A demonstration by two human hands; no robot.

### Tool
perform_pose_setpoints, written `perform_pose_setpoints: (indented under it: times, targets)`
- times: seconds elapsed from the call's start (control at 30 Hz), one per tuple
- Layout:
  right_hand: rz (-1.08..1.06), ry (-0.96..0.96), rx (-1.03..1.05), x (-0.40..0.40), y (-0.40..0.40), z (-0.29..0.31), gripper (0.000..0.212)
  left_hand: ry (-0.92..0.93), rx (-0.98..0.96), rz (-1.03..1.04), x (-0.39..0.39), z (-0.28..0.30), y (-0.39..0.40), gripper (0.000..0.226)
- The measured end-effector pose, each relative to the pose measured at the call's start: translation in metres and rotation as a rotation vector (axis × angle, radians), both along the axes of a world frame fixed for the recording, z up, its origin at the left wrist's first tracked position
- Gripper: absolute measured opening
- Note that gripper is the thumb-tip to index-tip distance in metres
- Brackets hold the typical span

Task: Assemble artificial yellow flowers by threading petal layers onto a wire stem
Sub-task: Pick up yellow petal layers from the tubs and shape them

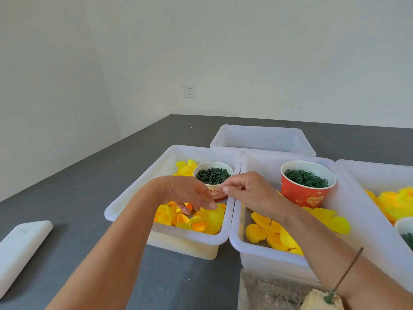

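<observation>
The right hand [248, 193] is raised over the gap between two white tubs, thumb and forefinger pressed together at the tips as if pinching something very small; whatever sits between them is too small to make out. The left hand [190, 194] reaches down into the left tub [125, 211], fingers loosely curled, their tips just touching the pile of small yellow and orange petals [201, 220] at the near end; whether it has actually gripped a petal cannot be told.

At the far end of that tub stands a paper cup [215, 193] filled with dark green curled plastic pieces, with a few more yellow petals behind it. The middle tub [252, 247], just right of it and touching it, holds a red paper cup [305, 191] of green rings and several larger yellow petal layers [270, 233] lying flat on its floor under the right forearm. A third tub [380, 173] at the right edge holds more yellow petals and part of another cup. A fourth tub [263, 139] sits behind them, farther away.

Near the bottom right, a thin green wire stem [348, 270] stands tilted, its base stuck in a pale block [317, 302]. A flat white box [20, 249] lies on the grey table [89, 175] at the near left.
</observation>
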State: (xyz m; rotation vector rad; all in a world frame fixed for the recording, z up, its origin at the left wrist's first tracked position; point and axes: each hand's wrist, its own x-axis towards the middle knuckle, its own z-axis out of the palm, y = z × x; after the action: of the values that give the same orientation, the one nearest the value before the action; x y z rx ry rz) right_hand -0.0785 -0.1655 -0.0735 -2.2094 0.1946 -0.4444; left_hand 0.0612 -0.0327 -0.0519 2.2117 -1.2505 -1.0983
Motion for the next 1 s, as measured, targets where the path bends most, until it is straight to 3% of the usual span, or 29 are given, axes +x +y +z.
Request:
perform_pose_setpoints:
  times: [0.07,0.13,0.27,0.4,0.6,0.73,0.83,1.0]
  targets:
    - [0.001,0.025,-0.031,0.001,0.003,0.0,0.017,-0.077,0.078,-0.011,0.0,-0.004,0.0,0.051]
    - [0.006,0.058,-0.073,0.003,0.006,0.0,0.017,-0.085,0.104,-0.06,-0.005,-0.01,-0.002,0.066]
    - [0.007,0.108,-0.183,0.004,0.008,0.003,0.016,0.015,-0.025,-0.053,-0.01,-0.022,-0.006,0.023]
    - [0.007,0.15,-0.216,0.007,0.008,0.005,0.022,0.007,-0.168,0.069,-0.003,-0.027,-0.005,0.023]
    - [-0.009,0.12,-0.181,0.008,0.007,0.002,0.054,0.243,-0.553,0.324,0.004,-0.025,-0.001,0.011]
    - [-0.047,-0.04,0.086,0.006,0.002,0.002,0.026,0.389,-0.696,0.343,0.0,-0.022,-0.002,0.022]
    - [-0.065,-0.102,0.19,0.007,0.0,-0.001,0.016,0.33,-0.717,0.355,-0.002,-0.02,-0.002,0.015]
    - [-0.097,-0.116,0.145,0.011,0.0,-0.005,0.024,0.317,-0.743,0.4,-0.005,-0.017,-0.002,0.024]
